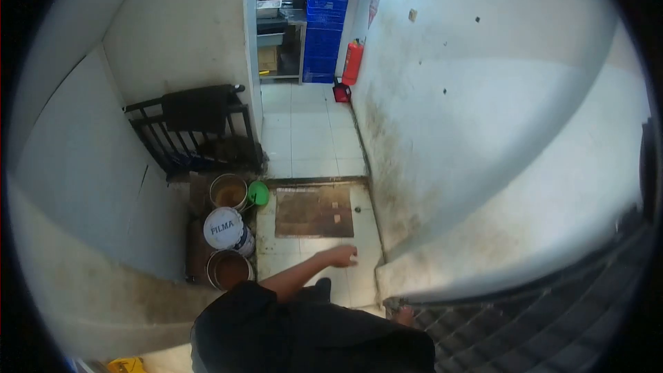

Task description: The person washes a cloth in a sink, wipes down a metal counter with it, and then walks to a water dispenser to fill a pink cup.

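My left hand (pixel 342 256) reaches forward over the pale tiled floor, fingers curled in and nothing visible in them. Below it is the near edge of a flat brown cardboard sheet (pixel 304 215). Low on the right, my right hand (pixel 404 316) shows beside the dark sleeve, next to a dark surface with a diamond grid (pixel 497 324); its fingers are too small and shadowed to make out. A dark shoe (pixel 322 289) shows under my left forearm.
Along the left wall stand a lidded white bucket (pixel 224 228), two open buckets of brownish contents (pixel 228 192) (pixel 229 269) and a green bowl (pixel 258 193). Behind is a black rack (pixel 246 121) with dark cloth. Blue crates (pixel 322 48) and a red fire extinguisher (pixel 353 62) stand beyond the doorway.
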The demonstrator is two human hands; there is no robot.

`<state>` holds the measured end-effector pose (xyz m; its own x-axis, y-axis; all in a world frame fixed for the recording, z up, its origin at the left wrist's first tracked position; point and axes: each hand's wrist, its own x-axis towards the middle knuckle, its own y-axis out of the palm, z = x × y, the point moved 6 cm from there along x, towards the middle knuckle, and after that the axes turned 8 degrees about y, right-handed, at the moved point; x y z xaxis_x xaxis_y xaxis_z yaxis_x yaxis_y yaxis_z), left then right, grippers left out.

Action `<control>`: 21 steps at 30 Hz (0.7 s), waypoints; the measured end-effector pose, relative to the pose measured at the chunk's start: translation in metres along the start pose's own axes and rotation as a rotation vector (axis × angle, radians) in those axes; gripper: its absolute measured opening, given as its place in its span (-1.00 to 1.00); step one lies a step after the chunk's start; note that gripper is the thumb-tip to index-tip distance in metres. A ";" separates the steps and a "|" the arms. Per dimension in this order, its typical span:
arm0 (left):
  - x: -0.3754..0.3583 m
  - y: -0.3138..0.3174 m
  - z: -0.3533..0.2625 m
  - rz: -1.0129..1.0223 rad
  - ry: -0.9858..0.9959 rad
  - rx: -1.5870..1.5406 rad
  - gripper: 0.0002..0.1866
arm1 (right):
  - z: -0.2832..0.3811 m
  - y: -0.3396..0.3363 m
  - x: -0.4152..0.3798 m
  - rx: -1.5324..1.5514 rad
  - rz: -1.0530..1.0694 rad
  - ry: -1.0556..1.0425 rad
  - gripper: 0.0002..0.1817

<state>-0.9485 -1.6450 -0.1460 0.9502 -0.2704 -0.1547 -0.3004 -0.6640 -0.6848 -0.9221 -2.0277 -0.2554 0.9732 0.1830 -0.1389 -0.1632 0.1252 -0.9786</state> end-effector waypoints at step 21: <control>0.169 -0.383 0.104 -0.967 -0.241 -0.124 -0.68 | 0.516 -0.220 0.500 1.021 0.630 -0.892 -0.80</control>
<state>-0.6640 -1.3637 0.0160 0.7781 0.5626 0.2794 0.6159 -0.5958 -0.5154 -0.4831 -1.4601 -0.0312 0.3470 0.9377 0.0173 -0.9142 0.3423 -0.2171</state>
